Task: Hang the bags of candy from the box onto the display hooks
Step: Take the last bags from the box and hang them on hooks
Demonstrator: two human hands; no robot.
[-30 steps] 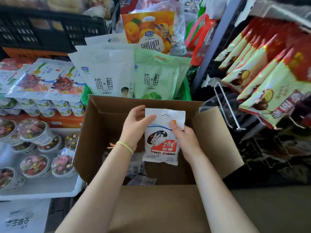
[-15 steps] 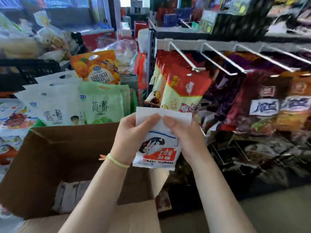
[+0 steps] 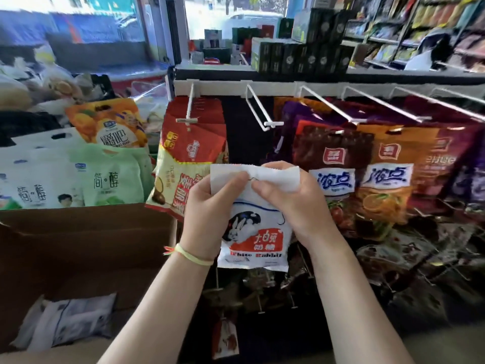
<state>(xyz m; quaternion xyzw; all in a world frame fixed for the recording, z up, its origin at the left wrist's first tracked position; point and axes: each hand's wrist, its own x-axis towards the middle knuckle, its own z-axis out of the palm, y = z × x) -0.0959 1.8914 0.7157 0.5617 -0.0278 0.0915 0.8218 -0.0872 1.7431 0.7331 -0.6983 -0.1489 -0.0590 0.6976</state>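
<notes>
Shop rack ahead: both hands' grip pinches white rabbit-print candy bag (image 3: 256, 227) top; we should square its hole to empty white wire hook (image 3: 258, 111) above.

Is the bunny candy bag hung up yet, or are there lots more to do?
Not yet. No bunny bags show on the hooks. Both hands, left hand and right hand, hold the bunny bag by its top, below an empty hook. At least one more bag waits in the box.
</notes>
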